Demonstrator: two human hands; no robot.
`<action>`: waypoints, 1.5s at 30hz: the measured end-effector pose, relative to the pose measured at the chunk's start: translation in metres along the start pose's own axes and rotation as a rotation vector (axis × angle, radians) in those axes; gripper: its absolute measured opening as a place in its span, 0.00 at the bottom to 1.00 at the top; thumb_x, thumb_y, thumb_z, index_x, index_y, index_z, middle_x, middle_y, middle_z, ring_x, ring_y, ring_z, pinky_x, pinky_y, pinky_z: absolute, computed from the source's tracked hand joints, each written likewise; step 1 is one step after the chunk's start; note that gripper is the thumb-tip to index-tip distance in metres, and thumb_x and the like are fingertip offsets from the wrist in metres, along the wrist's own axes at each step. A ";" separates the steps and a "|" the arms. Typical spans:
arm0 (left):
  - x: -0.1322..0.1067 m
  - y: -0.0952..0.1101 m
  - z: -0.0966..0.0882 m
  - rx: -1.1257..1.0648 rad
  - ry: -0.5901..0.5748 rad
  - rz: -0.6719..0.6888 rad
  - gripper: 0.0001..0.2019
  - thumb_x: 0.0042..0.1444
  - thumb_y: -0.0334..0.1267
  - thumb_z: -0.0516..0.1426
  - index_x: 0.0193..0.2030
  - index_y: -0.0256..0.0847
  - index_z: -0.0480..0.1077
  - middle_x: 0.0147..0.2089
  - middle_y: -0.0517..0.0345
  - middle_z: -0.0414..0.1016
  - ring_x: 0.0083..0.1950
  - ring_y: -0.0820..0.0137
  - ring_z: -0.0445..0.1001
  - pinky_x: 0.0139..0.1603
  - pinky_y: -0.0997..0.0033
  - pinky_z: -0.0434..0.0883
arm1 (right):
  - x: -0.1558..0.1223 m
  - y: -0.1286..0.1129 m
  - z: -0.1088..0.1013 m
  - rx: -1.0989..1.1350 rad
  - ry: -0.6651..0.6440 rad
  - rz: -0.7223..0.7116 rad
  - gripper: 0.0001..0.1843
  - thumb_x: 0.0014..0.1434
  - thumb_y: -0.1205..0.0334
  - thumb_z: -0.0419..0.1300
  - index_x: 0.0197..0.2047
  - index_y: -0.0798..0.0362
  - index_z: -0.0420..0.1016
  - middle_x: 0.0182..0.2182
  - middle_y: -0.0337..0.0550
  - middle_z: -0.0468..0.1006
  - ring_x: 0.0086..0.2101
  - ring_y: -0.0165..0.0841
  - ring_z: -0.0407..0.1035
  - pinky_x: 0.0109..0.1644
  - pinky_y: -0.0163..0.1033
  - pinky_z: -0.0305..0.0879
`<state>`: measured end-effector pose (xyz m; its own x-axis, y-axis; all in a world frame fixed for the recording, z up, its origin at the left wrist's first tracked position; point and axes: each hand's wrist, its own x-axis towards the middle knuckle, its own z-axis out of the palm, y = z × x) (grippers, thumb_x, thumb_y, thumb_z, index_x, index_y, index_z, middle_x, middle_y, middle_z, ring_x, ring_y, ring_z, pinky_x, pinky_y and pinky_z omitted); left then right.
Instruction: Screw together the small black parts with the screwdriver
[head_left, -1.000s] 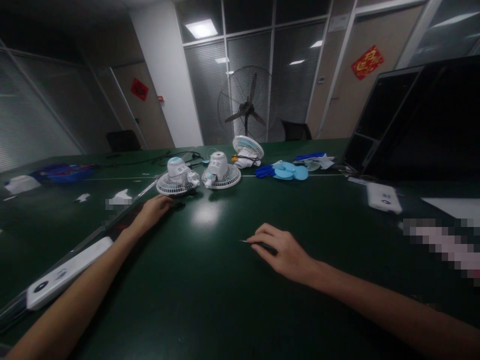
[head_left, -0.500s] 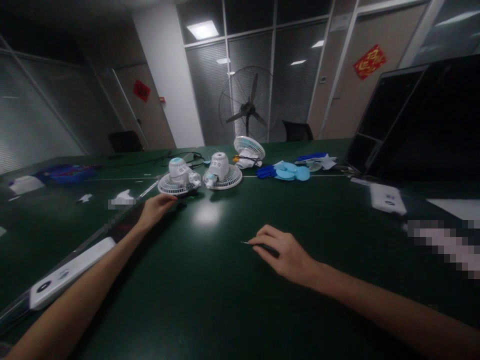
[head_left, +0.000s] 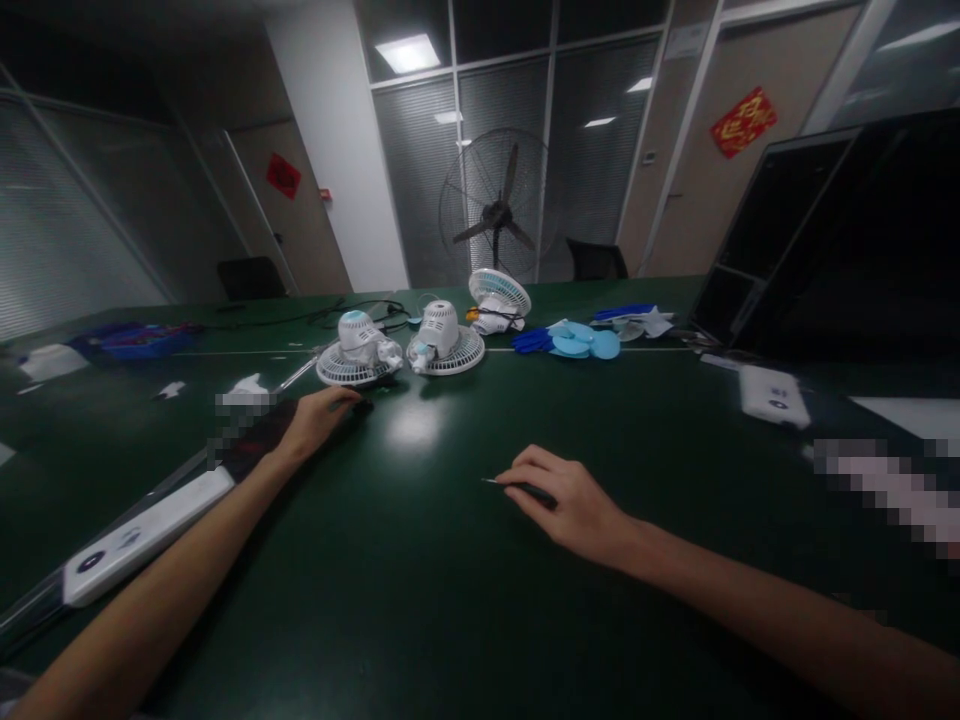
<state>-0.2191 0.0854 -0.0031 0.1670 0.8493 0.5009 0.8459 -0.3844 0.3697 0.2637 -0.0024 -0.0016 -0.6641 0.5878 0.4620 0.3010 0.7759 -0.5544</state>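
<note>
Right hand [head_left: 570,505] closes loosely on a thin tool [head_left: 491,482], its tip poking left; the half-open left hand [head_left: 319,420] touches a small dark piece [head_left: 362,406].

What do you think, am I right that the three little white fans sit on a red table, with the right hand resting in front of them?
Not quite. The table is dark green, not red, as the head view shows. The three little white fans do sit on it, and the right hand does rest in front of them.
</note>
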 end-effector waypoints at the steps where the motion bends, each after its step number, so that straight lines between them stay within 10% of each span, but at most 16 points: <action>1: 0.000 -0.001 0.000 0.005 -0.018 0.009 0.16 0.63 0.50 0.57 0.47 0.44 0.81 0.49 0.50 0.85 0.50 0.55 0.83 0.57 0.56 0.77 | 0.000 0.000 0.000 0.001 -0.001 -0.001 0.14 0.74 0.66 0.60 0.60 0.50 0.78 0.52 0.46 0.77 0.43 0.34 0.77 0.44 0.39 0.79; 39: -0.002 0.011 0.001 0.115 -0.155 0.099 0.20 0.68 0.40 0.52 0.63 0.41 0.74 0.56 0.47 0.82 0.53 0.56 0.82 0.58 0.56 0.77 | 0.000 0.001 0.001 -0.006 -0.009 0.001 0.14 0.73 0.66 0.61 0.59 0.50 0.78 0.51 0.46 0.76 0.42 0.33 0.76 0.43 0.38 0.78; 45: -0.003 0.054 0.016 -0.070 -0.272 0.177 0.17 0.72 0.41 0.54 0.62 0.43 0.74 0.55 0.50 0.82 0.53 0.60 0.81 0.56 0.58 0.78 | 0.001 0.002 0.001 -0.016 -0.014 0.030 0.14 0.73 0.67 0.61 0.59 0.50 0.78 0.52 0.45 0.76 0.42 0.33 0.75 0.43 0.38 0.77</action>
<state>-0.1654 0.0677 0.0029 0.4452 0.8290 0.3386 0.7562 -0.5505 0.3535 0.2633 -0.0007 -0.0025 -0.6638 0.6081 0.4355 0.3318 0.7612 -0.5573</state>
